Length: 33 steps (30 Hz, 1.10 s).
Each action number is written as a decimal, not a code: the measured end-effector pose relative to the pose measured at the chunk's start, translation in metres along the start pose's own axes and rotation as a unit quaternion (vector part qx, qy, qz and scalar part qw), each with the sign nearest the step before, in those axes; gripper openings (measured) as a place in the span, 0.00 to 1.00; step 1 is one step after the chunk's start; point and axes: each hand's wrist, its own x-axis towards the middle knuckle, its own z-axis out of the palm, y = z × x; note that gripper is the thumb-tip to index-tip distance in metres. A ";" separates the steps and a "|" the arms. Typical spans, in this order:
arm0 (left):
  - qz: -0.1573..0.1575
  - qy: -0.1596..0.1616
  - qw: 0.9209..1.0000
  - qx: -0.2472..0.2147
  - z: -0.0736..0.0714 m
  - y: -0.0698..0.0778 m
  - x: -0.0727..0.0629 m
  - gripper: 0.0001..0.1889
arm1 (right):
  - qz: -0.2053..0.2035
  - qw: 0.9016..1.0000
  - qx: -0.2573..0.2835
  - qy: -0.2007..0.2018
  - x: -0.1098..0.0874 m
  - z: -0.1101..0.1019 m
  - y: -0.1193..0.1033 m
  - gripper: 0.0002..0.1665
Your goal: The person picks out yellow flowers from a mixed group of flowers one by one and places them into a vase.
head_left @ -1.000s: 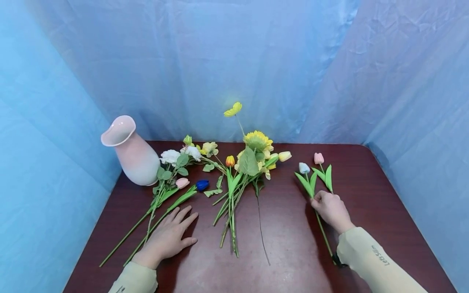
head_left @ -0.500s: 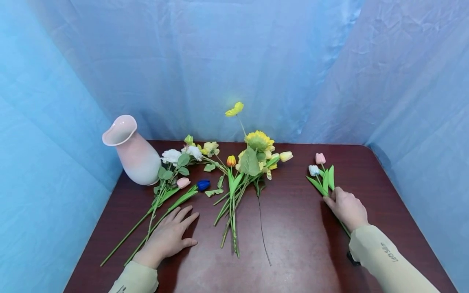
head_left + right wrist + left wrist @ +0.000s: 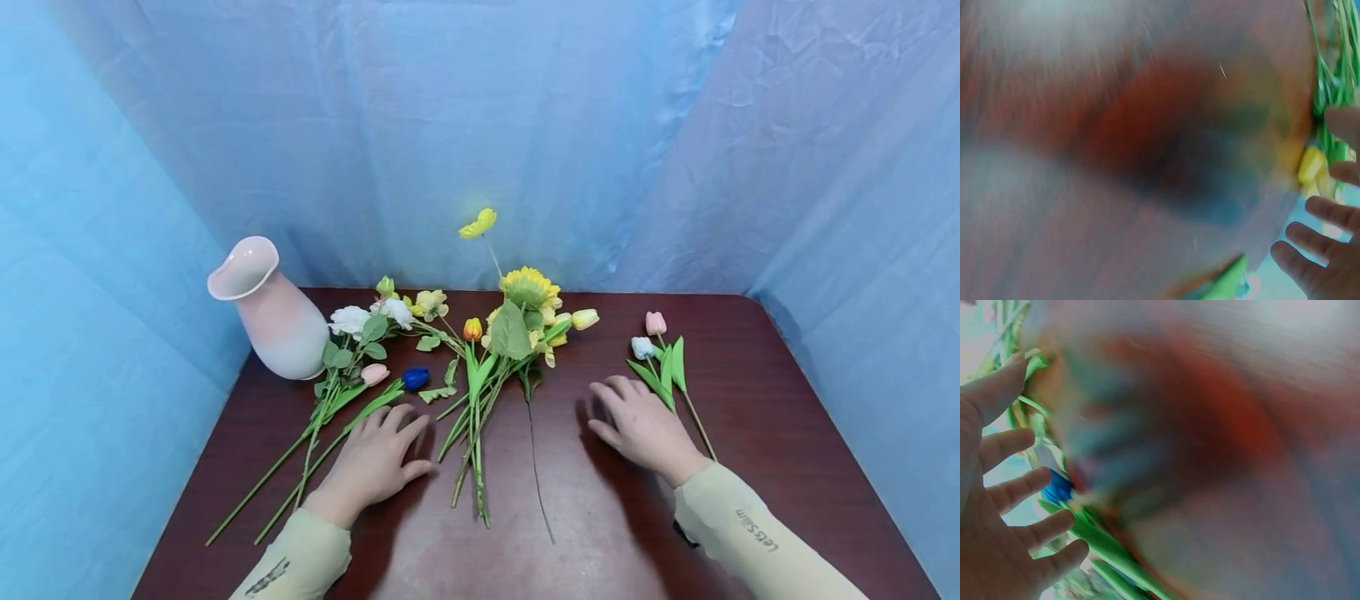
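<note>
- Left sleeve point(image 3: 307, 554), pale beige, nearest edge: dark marks, illegible.
- Right sleeve point(image 3: 757, 527), same cloth: dark lettering beginning "Lets", the remainder unclear; a black band point(image 3: 684, 533) shows under the cuff.
- Left hand point(image 3: 378, 458), palm down: fingers spread and slightly bent, the thumb apart; just beside the leaves of the blue tulip, contact cannot be told.
- Right hand point(image 3: 641, 425), palm down: fingers parted and loosely bent, above the table point(image 3: 787, 400), between the central bundle and the right-hand tulips.
- Blue tulip point(image 3: 416, 379), deep-coloured closed head, green leaves; lies slantwise at left, stem end toward the person.
- Pink tulip point(image 3: 374, 374), beside the blue one, stem roughly parallel.
- Light-blue tulip point(image 3: 642, 348) and second pink tulip point(image 3: 655, 323), at right, close together, leaves overlapping.
- Orange tulip point(image 3: 472, 329), yellow-edged, in the central bundle, among yellow blooms point(image 3: 528, 287).
- White flowers point(image 3: 349, 321), ruffled, beside the vase.
- Vase point(image 3: 288, 325), glossy, pink fading to white, wavy flared mouth; at far left.
- Blue curtain point(image 3: 465, 125), behind the table.
</note>
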 end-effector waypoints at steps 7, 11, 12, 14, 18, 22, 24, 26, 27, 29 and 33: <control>0.031 0.039 0.999 -0.011 -0.005 0.025 0.029 0.30 | 0.021 0.994 0.000 -0.106 -0.009 0.022 -0.017 0.44; 0.049 0.043 0.998 0.012 -0.007 0.038 0.046 0.29 | 0.037 0.990 0.002 -0.135 -0.014 0.025 -0.021 0.45; 0.051 0.043 0.998 0.022 -0.007 0.040 0.050 0.29 | 0.038 0.990 0.002 -0.136 -0.014 0.025 -0.021 0.45; 0.050 0.039 0.997 0.037 -0.008 0.045 0.059 0.27 | 0.038 0.990 0.003 -0.136 -0.014 0.026 -0.021 0.45; 0.029 0.036 0.998 0.051 -0.008 0.056 0.077 0.24 | 0.035 0.990 0.010 -0.135 -0.014 0.029 -0.021 0.45; -0.012 0.034 0.999 0.024 -0.006 0.066 0.095 0.22 | 0.038 0.990 0.017 -0.137 -0.014 0.030 -0.020 0.45; -0.038 0.027 0.999 -0.007 -0.005 0.071 0.103 0.20 | 0.039 0.990 0.020 -0.137 -0.014 0.031 -0.020 0.45; -0.062 0.019 0.997 -0.037 -0.004 0.075 0.112 0.18 | 0.040 0.989 0.022 -0.139 -0.014 0.030 -0.020 0.45; -0.073 0.014 0.996 -0.048 -0.003 0.077 0.116 0.17 | 0.040 0.989 0.024 -0.140 -0.014 0.030 -0.020 0.45; -0.088 0.006 0.994 -0.060 -0.002 0.079 0.123 0.15 | 0.042 0.988 0.028 -0.143 -0.014 0.029 -0.020 0.45; -0.101 -0.004 0.992 -0.075 -0.002 0.082 0.132 0.14 | 0.046 0.987 0.031 -0.150 -0.014 0.028 -0.021 0.45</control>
